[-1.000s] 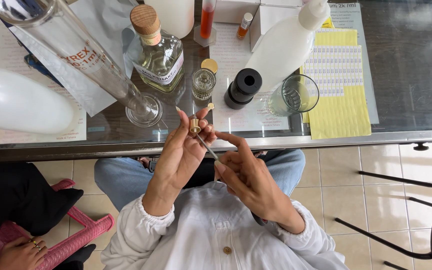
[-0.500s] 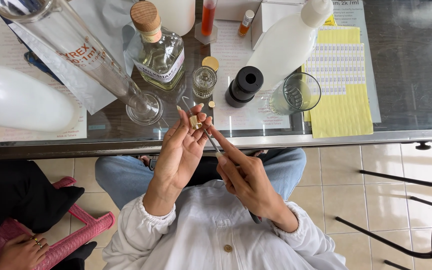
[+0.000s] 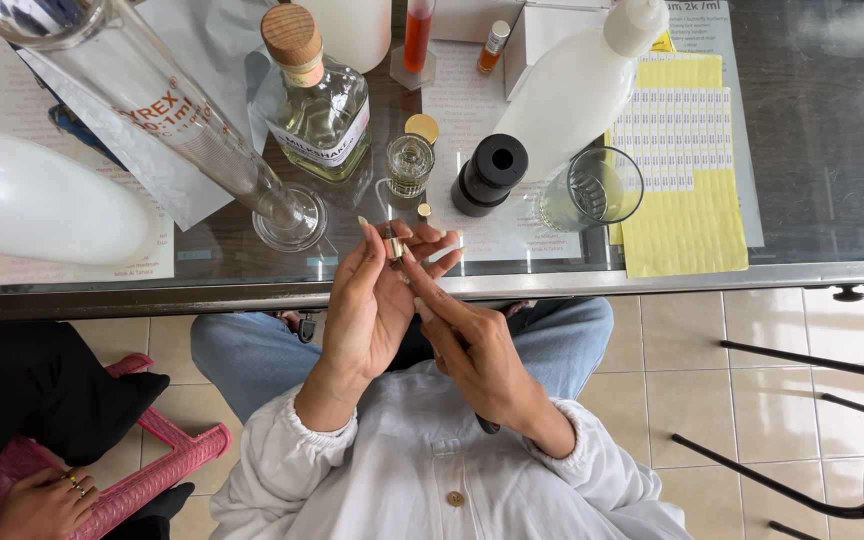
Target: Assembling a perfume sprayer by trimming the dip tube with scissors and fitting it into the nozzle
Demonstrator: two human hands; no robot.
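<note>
We see both hands raised together just off the near edge of the glass table [image 3: 812,180], over the lap. The left hand [image 3: 372,300] is half curled, fingers up, pinching a small gold spray-pump piece [image 3: 392,245] at its fingertips; a thin clear tube [image 3: 382,200] arcs up from that piece. The right hand [image 3: 472,345] sits just beside it, index finger extended and touching the pump piece from below, other fingers loosely folded; we cannot tell if it grips anything. On the table just past the hands: a small empty glass vial [image 3: 410,165] with a gold cap [image 3: 422,127] behind it and a tiny gold ring [image 3: 424,210] beside it. Left of those, a tall graduated cylinder [image 3: 182,130] lies tilted in view, its base near the near edge. A cork-stoppered bottle [image 3: 317,95] of pale liquid stands mid-table. Right of the vial, a black cylinder cap [image 3: 492,172], a white squeeze bottle [image 3: 582,85], and a glass beaker [image 3: 592,190]. Yellow label sheets [image 3: 682,170] lie toward the right side. Another person's hand [image 3: 47,500] with rings shows at lower left, by a pink stool [image 3: 167,460].
</note>
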